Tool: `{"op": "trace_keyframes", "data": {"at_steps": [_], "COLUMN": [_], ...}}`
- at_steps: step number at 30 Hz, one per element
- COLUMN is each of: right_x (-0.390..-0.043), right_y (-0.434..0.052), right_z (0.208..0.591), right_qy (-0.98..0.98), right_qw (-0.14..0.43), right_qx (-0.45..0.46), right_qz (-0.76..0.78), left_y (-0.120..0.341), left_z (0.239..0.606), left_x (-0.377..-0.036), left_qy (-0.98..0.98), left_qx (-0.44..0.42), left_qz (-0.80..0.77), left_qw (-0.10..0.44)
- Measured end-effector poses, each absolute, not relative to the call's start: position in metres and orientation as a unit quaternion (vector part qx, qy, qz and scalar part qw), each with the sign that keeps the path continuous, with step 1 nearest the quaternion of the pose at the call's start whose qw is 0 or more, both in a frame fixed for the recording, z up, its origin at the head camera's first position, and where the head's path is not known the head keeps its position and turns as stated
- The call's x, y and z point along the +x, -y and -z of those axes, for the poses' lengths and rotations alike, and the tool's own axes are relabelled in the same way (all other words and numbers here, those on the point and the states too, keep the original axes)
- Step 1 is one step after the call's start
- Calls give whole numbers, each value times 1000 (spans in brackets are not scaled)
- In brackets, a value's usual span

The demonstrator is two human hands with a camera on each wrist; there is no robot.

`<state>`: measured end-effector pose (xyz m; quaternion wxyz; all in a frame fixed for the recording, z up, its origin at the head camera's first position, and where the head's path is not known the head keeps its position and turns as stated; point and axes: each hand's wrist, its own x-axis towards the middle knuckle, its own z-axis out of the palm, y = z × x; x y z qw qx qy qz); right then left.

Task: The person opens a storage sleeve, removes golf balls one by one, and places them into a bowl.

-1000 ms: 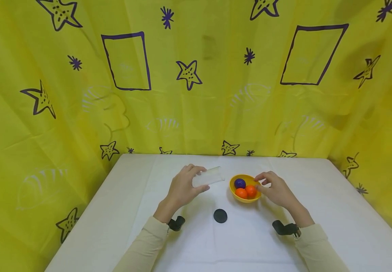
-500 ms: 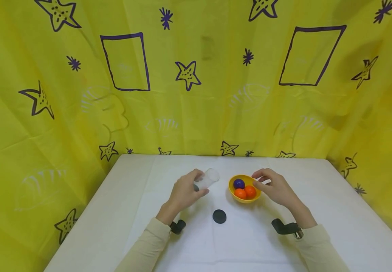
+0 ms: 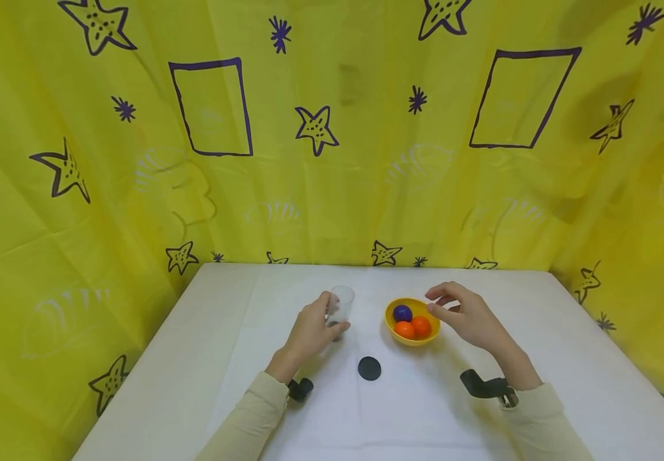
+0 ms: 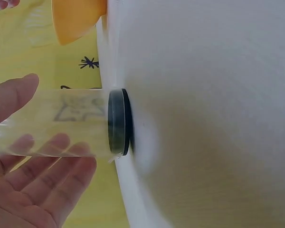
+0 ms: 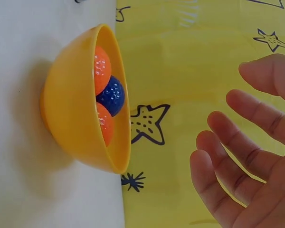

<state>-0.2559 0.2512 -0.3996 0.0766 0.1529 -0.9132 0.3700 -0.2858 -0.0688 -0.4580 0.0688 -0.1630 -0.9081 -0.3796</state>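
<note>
A clear cylindrical tube (image 3: pixel 342 301) with a black cap (image 4: pixel 118 121) at its lower end stands upright, base right at the white table. My left hand (image 3: pixel 308 331) holds it, thumb on one side and fingers on the other. To the right sits a yellow bowl (image 3: pixel 412 342) containing a dark blue ball (image 3: pixel 403 313) and two orange balls (image 3: pixel 421 326). Over the bowl's right rim hovers my right hand (image 3: pixel 471 318), its fingers loosely bent and nothing in them. The right wrist view shows this hand (image 5: pixel 256 156) apart from the bowl.
A flat black disc (image 3: pixel 369 368) lies on the white-covered table (image 3: pixel 412 416), in front of the tube and bowl. Behind the table's far edge hangs a yellow curtain (image 3: pixel 285 186) printed with stars and frames; it also lines both sides.
My left hand has turned the tube from lying nearly sideways in the air to upright, bringing its capped end down to the table. My right hand stays near the bowl with little movement.
</note>
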Motion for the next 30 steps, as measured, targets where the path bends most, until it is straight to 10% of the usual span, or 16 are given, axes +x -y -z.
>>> {"op": "trace_keyframes", "data": {"at_steps": [30], "right_x": [-261], "right_y": [-280], "right_z": [415], "right_qy": [966], "right_qw": [96], "right_qx": [95], "right_qz": [-220], "left_y": [114], "left_z": [456], "left_x": [-290], "left_qy": [947], "left_qx": [-170], "left_qz": [268], "left_qw": [-49]}}
